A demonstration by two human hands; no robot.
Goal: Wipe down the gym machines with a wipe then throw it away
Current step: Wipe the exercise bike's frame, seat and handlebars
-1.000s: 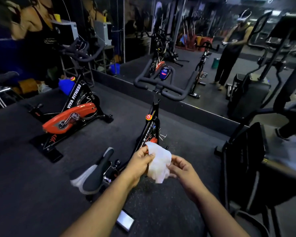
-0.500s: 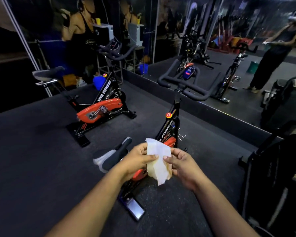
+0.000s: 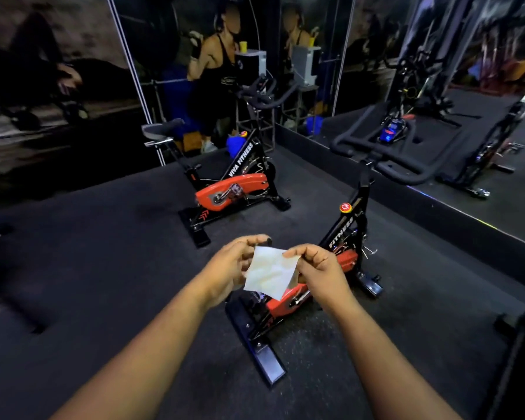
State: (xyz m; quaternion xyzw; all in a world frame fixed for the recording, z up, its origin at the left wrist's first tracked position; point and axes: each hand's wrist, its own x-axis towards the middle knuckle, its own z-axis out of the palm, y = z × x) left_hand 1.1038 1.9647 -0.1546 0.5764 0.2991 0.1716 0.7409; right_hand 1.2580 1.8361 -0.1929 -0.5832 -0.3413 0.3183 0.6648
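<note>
A white wipe [image 3: 270, 272] is spread flat between both hands at chest height. My left hand [image 3: 232, 263] pinches its upper left corner and my right hand [image 3: 320, 269] pinches its upper right corner. Directly beneath the wipe stands a black and red spin bike [image 3: 344, 234], its handlebars [image 3: 385, 153] to the upper right; its saddle is hidden behind my hands. A second black and red spin bike [image 3: 234, 183] marked VIVA FITNESS stands further off to the left, with its saddle [image 3: 161, 128] in view.
Dark rubber flooring [image 3: 103, 268] lies around the bikes. A mirror wall [image 3: 437, 86] with a low black ledge runs along the right. A white box on a metal stand [image 3: 252, 68] and a blue container [image 3: 235, 144] sit in the far corner. A black machine [image 3: 522, 344] is at the right edge.
The view has swung left and the bikes have shifted right in frame. The crumpled wipe has been pulled open into a flat sheet between both hands.
</note>
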